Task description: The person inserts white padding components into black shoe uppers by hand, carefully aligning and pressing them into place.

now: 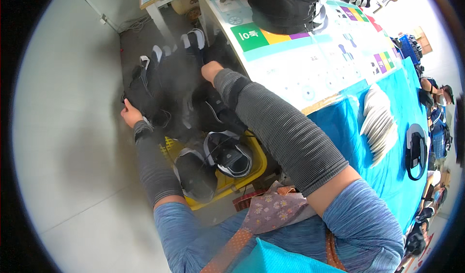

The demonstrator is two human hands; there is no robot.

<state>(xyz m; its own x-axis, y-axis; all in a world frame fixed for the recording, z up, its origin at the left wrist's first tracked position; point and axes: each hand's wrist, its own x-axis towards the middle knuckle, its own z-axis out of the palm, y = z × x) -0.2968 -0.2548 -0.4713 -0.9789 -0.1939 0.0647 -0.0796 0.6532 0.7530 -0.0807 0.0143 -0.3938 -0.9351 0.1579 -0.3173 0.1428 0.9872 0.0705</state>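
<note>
My two hands are on either side of a dark bundle of black caps [177, 74] with white edges, above a yellow basket [263, 161]. My left hand [131, 114] grips the bundle's left edge, thumb showing and the other fingers mostly hidden. My right hand [211, 72] is closed at the bundle's right side, near the table edge; its fingertips are hidden. Below the bundle, a black cap with white trim [227, 153] lies in the basket, beside a rounded black cap [195, 176]. Smearing and haze blur the bundle's middle.
On my right stands a table with a printed cover [290, 74] and blue sheet [334, 123]. It bears a stack of black caps [286, 6], a fanned stack of white curved pieces [379, 125] and a black-and-white cap [415, 152]. A pale wall [63, 103] rises left. People [438, 96] sit far right.
</note>
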